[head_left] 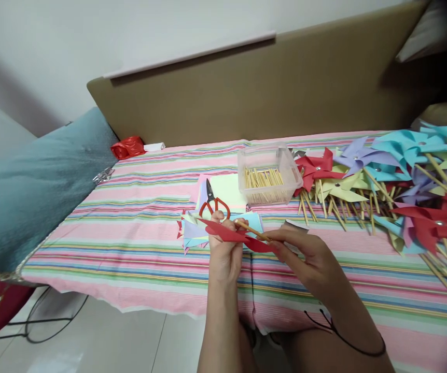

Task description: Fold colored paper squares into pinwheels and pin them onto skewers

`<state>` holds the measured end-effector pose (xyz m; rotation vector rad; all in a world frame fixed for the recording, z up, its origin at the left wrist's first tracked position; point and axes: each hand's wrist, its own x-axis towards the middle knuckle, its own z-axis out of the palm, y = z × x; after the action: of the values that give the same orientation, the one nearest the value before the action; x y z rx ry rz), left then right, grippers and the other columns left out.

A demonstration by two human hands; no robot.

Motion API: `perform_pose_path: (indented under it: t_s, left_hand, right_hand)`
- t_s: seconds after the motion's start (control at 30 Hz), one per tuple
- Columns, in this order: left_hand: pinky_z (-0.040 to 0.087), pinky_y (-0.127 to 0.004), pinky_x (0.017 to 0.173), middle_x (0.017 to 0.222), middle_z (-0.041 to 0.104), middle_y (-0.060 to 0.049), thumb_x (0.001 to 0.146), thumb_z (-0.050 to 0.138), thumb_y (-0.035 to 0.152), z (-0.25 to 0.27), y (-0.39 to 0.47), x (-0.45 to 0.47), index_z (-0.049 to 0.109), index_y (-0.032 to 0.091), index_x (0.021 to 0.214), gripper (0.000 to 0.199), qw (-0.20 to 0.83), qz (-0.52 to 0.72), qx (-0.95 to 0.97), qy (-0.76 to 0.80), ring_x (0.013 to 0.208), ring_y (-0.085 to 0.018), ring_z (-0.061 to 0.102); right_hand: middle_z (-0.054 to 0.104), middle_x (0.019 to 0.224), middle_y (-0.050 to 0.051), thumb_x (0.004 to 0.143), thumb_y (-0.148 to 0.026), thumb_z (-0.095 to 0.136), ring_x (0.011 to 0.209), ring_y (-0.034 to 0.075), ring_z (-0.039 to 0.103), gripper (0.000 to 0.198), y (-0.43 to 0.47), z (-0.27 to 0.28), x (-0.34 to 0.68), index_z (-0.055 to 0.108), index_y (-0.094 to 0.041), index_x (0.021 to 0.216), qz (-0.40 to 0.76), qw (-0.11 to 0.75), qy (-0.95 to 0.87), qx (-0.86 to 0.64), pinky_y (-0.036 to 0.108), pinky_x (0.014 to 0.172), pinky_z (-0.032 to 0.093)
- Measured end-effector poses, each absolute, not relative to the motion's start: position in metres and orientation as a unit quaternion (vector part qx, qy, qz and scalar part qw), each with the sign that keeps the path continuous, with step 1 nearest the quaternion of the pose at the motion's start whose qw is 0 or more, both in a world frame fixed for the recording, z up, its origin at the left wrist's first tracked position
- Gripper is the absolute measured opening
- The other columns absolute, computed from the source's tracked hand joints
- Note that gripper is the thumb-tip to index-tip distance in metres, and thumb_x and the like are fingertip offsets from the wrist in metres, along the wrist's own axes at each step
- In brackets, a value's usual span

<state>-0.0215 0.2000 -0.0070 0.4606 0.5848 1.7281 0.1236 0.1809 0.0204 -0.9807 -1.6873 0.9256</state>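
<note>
A red paper pinwheel (229, 233) is held over the striped cloth, gripped from below by my left hand (225, 254). My right hand (311, 256) pinches a thin wooden stick (253, 229), whose far end lies at the pinwheel near my left fingers. Whether the stick is joined to the paper, I cannot tell. Just beyond my left hand rest scissors (213, 202) with red handles, lying on sheets of coloured paper (227, 186). Cut paper pieces (194, 230) fan out to the left of my left hand.
A clear plastic box (291, 181) holds many short wooden sticks (264, 178). Finished pinwheels (344, 184) in several colours are heaped on the right. A red plastic bag (128, 147) sits at the far left of the striped cloth (130, 207), before a brown backrest (247, 98).
</note>
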Motion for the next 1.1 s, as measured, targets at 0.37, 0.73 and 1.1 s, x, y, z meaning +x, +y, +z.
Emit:
perform_pose_path:
  t_s: [0.37,0.73,1.1]
  left_hand:
    - [0.050,-0.019,0.072,0.057,0.050,0.011,0.048,0.089,0.019,-0.0038,0.1968,-0.0224,0.053,0.025,0.087,0.054,0.617,0.725,0.185,0.242,0.062,-0.006,0.061]
    - [0.050,-0.017,0.072,0.058,0.050,0.011,0.054,0.087,0.019,-0.0077,0.1951,-0.0223,0.054,0.024,0.088,0.047,0.620,0.725,0.181,0.237,0.060,-0.004,0.059]
    - [0.052,-0.016,0.069,0.058,0.050,0.011,0.053,0.088,0.025,-0.0036,0.1938,-0.0220,0.056,0.025,0.088,0.046,0.617,0.734,0.165,0.231,0.059,-0.004,0.060]
  right_hand:
    - [0.067,0.074,0.003,0.086,-0.019,0.058,0.067,0.017,0.053,0.019,0.1800,0.0205,0.1216,0.072,-0.025,0.097,0.353,0.486,-0.701,-0.385,0.030,0.059,0.043]
    - [0.068,0.069,0.001,0.084,-0.014,0.061,0.063,0.016,0.051,0.026,0.1802,0.0254,0.1188,0.073,-0.029,0.101,0.333,0.511,-0.704,-0.363,0.031,0.059,0.043]
    - [0.070,0.071,0.001,0.085,-0.015,0.060,0.065,0.017,0.051,0.027,0.1800,0.0236,0.1177,0.073,-0.029,0.104,0.342,0.507,-0.707,-0.355,0.033,0.061,0.044]
